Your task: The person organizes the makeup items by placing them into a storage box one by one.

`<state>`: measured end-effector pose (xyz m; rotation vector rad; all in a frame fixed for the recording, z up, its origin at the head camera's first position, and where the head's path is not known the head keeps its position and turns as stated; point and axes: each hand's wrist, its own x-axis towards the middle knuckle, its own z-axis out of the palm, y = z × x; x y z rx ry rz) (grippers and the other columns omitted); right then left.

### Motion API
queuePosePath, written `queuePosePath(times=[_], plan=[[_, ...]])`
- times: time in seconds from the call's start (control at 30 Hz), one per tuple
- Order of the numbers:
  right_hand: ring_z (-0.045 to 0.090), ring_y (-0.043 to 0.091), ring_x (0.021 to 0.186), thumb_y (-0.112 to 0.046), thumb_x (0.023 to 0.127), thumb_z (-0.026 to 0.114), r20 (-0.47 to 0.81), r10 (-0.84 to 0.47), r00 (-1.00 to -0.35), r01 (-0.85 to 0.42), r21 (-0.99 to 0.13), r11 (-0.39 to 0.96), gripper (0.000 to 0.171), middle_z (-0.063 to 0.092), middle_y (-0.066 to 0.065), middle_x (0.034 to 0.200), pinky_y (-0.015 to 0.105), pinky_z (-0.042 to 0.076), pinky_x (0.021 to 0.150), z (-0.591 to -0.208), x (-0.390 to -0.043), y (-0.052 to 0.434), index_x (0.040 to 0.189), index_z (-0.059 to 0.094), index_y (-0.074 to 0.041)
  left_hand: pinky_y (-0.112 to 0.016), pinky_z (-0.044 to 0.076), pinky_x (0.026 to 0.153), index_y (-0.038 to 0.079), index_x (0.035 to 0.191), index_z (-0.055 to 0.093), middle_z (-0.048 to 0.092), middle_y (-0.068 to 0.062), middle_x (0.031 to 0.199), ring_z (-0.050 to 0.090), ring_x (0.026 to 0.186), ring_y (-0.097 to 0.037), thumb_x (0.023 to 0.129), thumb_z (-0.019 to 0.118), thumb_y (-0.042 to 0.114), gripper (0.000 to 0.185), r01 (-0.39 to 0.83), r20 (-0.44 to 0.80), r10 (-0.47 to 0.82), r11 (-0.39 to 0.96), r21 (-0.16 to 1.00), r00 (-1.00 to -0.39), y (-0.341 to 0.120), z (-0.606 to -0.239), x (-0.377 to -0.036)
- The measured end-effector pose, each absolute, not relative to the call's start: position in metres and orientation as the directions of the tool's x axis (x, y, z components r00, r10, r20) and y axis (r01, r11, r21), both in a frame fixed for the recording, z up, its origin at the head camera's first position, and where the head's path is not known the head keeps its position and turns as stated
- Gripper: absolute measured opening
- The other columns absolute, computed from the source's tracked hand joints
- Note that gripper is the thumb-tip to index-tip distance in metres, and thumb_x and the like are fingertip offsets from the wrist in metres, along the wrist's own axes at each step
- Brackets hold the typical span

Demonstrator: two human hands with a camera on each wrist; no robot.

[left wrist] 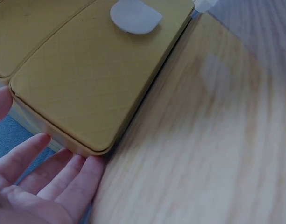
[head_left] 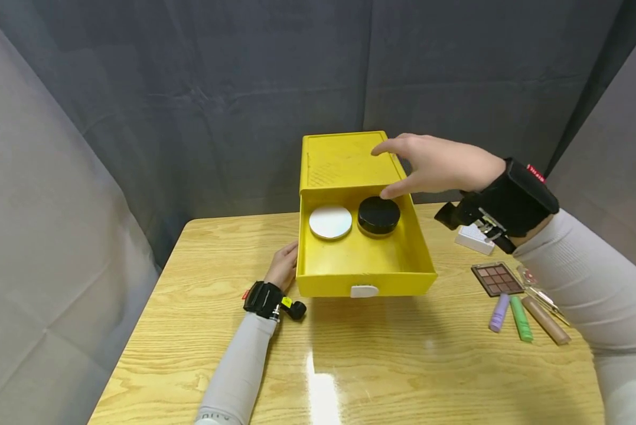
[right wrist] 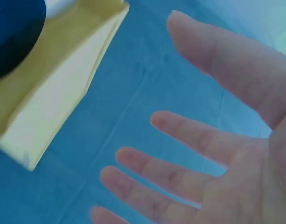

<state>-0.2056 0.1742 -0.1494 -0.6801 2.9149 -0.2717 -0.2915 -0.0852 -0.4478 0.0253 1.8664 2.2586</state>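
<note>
A yellow drawer box (head_left: 344, 159) stands on the table with its drawer (head_left: 360, 284) pulled out. Inside the drawer lie a white round disc-shaped case (head_left: 330, 222) and, to its right, a round black-lidded container (head_left: 378, 215). My right hand (head_left: 437, 162) hovers over the box's right side, thumb and fingers spread apart, holding nothing; the right wrist view shows its fingers (right wrist: 194, 135) well apart from the drawer. Low at the box's left side is my left hand (head_left: 282, 267), its extended fingertips (left wrist: 42, 140) touching the side of the box in the left wrist view.
On the table at right lie an eyeshadow palette (head_left: 497, 278), a purple tube (head_left: 499, 313), a green tube (head_left: 521, 319), a brown tube (head_left: 546, 320) and a slim clear-and-gold item (head_left: 543, 298). A white box (head_left: 474, 239) is partly behind my right wrist. A dark curtain (head_left: 232, 106) hangs behind.
</note>
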Motion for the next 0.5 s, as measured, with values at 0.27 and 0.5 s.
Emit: queuePosePath(times=[0.27,0.5], plan=[[0.025,0.045,0.126,-0.038,0.084,0.065,-0.089,-0.315,-0.945,-0.294,-0.193,0.936,0.082,0.017,0.029,0.144,0.059,0.035,0.094,-0.157,-0.233,0.227,0.145,0.02,-0.007,-0.04,0.038,0.101,-0.001,0.136,0.039,0.04,-0.015,0.14,0.039,0.127,-0.026,0.096,0.049,0.023,0.048,-0.15,-0.118,0.172,-0.184,0.972,-0.978,-0.084,-0.449,-0.292],[0.018,0.052,0.126,-0.04,0.084,0.064,-0.154,-0.247,-0.957,-0.208,-0.233,0.95,0.088,0.013,0.036,0.142,0.063,0.03,0.093,-0.185,-0.261,0.274,0.144,0.016,0.001,-0.042,0.039,0.099,-0.002,0.137,0.039,0.039,-0.017,0.14,0.04,0.126,-0.028,0.097,0.047,0.022,0.047,-0.133,-0.099,0.184,-0.182,0.974,-0.978,-0.085,-0.453,-0.294]])
